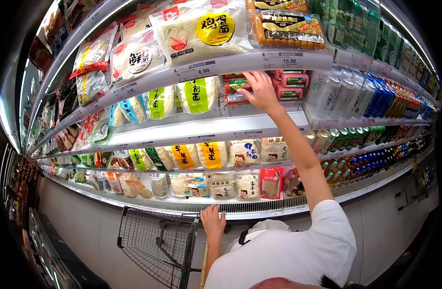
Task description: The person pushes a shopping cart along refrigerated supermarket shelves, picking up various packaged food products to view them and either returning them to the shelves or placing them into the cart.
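My right hand point(260, 90) is stretched up to the shelf under the top ledge. Its fingers are apart, at a red and green package point(236, 85), and seem to touch it; nothing is gripped. Pink-red packs point(292, 85) are stacked just right of that hand. Left of it, noodle bags with green labels point(198, 95) stand side by side. Low down, my left hand point(213, 222) rests at the handle end of a wire shopping cart point(156, 241), fingers curled over it; the grip is partly hidden.
Large noodle bags point(199, 31) and sausage packs point(287, 30) lie on the top shelf point(201, 70). Drink cans point(346, 91) fill the right side. Lower shelves hold more packaged noodles point(211, 155). A dark case point(57, 250) stands at the lower left on the tiled floor.
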The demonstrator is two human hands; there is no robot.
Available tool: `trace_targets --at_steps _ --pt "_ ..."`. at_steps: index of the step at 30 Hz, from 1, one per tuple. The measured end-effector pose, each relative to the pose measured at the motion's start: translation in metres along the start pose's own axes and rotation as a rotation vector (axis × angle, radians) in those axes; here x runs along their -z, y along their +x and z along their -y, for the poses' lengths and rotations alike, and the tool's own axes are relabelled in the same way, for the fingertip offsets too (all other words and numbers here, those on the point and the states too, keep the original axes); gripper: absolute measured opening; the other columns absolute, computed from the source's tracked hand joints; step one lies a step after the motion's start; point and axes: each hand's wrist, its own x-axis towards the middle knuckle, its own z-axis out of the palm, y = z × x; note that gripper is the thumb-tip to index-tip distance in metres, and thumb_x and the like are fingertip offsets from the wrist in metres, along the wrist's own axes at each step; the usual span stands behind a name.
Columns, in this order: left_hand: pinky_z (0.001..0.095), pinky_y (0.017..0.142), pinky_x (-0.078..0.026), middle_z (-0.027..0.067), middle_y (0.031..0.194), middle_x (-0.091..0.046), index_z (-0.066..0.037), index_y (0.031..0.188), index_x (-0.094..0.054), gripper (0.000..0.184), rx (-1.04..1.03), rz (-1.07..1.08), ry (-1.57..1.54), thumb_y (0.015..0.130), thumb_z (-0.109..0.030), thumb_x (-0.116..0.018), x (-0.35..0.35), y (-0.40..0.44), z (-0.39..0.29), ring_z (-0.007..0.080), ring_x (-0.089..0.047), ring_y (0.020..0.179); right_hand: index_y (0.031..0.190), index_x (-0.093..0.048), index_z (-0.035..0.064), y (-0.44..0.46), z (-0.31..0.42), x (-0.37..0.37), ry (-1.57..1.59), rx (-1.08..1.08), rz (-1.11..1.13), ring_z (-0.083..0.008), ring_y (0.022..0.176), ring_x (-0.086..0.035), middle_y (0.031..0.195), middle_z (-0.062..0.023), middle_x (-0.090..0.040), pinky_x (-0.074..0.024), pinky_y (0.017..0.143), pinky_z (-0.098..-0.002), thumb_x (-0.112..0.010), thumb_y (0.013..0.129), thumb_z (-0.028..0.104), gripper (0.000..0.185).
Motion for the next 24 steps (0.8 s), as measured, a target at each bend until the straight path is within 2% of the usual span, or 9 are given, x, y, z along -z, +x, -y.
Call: trace_targets --at_steps 2,5,9,11,14,15,18,22,24 --pt "0.0485 0.100 -0.037 0.0123 0.116 -0.062 -0.006 0.110 -0.063 0.034 0.001 0.005 0.008 0.080 -0.018 -0.072 -0.002 0.006 0.000 0.0329 -0.054 0.111 0.130 -0.054 0.0087 -0.003 -0.008 -0.010 -0.089 0.006 -0.008 -0.0304 0.122 -0.047 0.128 -0.0118 -0.053 -0.0352 0.104 -0.0479 -0.071 0.082 0.043 0.062" --pt "0.0448 0.096 -0.044 0.0192 0.127 -0.058 -0.001 0.125 -0.055 0.047 -0.002 -0.053 -0.291 0.082 -0.014 -0.072 0.003 0.040 -0.013 0.0390 -0.055 0.115 0.128 -0.057 0.0080 -0.010 -0.012 -0.017 -0.073 -0.150 0.122 -0.0292 0.117 -0.048 0.119 -0.0098 -0.056 -0.0382 0.098 -0.0456 -0.069 0.081 0.050 0.065" --pt "0.0432 0.102 -0.041 0.0189 0.135 -0.052 -0.004 0.137 -0.047 0.055 -0.214 -0.208 -0.328 0.087 -0.014 -0.068 0.039 0.147 -0.072 0.0364 -0.050 0.124 0.126 -0.057 0.0077 -0.009 -0.015 -0.017 -0.055 -0.159 0.134 -0.0293 0.115 -0.049 0.117 -0.0094 -0.056 -0.0390 0.097 -0.0452 -0.070 0.080 0.050 0.064" --pt "0.0431 0.103 -0.041 0.0172 0.139 -0.049 -0.005 0.138 -0.046 0.056 -0.362 -0.334 -0.361 0.088 -0.015 -0.068 0.057 0.209 -0.104 0.0355 -0.048 0.127 0.128 -0.056 0.0083 -0.009 -0.016 -0.016 -0.018 -0.200 0.181 -0.0320 0.119 -0.046 0.127 -0.0105 -0.053 -0.0392 0.098 -0.0448 -0.069 0.080 0.050 0.065" --pt "0.0423 0.103 -0.041 0.0175 0.141 -0.046 -0.005 0.138 -0.046 0.055 -0.538 -0.506 -0.289 0.088 -0.014 -0.068 0.070 0.294 -0.142 0.0355 -0.047 0.128 0.129 -0.056 0.0086 -0.009 -0.013 -0.013 -0.005 -0.202 0.162 -0.0322 0.119 -0.046 0.128 -0.0095 -0.052 -0.0389 0.098 -0.0451 -0.070 0.080 0.049 0.066" --pt "0.0423 0.104 -0.041 0.0178 0.142 -0.045 -0.006 0.137 -0.046 0.055 -0.553 -0.547 -0.273 0.087 -0.013 -0.068 0.067 0.317 -0.152 0.0357 -0.047 0.127 0.124 -0.058 0.0079 -0.010 -0.013 -0.015 -0.012 -0.165 0.079 -0.0298 0.114 -0.049 0.116 -0.0090 -0.056 -0.0401 0.094 -0.0451 -0.073 0.076 0.048 0.064" --pt "0.0468 0.103 -0.037 0.0153 0.141 -0.046 -0.007 0.137 -0.047 0.061 -0.590 -0.605 -0.110 0.084 -0.024 -0.071 0.056 0.370 -0.165 0.0341 -0.046 0.127 0.121 -0.060 0.0092 -0.010 -0.013 -0.015 -0.012 -0.176 0.069 -0.0293 0.115 -0.048 0.116 -0.0083 -0.056 -0.0398 0.092 -0.0464 -0.076 0.074 0.042 0.059" --pt "0.0470 0.100 -0.036 0.0116 0.139 -0.048 -0.009 0.137 -0.048 0.065 -0.553 -0.528 0.002 0.082 -0.031 -0.072 0.042 0.396 -0.159 0.0326 -0.046 0.125 0.118 -0.060 0.0098 -0.010 -0.013 -0.013 -0.051 -0.162 0.038 -0.0289 0.115 -0.048 0.116 -0.0073 -0.057 -0.0389 0.092 -0.0461 -0.077 0.071 0.037 0.057" --pt "0.0455 0.095 -0.037 0.0087 0.135 -0.051 -0.012 0.137 -0.049 0.065 -0.467 -0.381 0.020 0.080 -0.033 -0.072 0.046 0.394 -0.159 0.0308 -0.049 0.120 0.117 -0.061 0.0100 -0.009 -0.011 -0.011 -0.012 -0.163 0.005 -0.0284 0.114 -0.049 0.115 -0.0062 -0.057 -0.0379 0.091 -0.0453 -0.078 0.069 0.034 0.056"
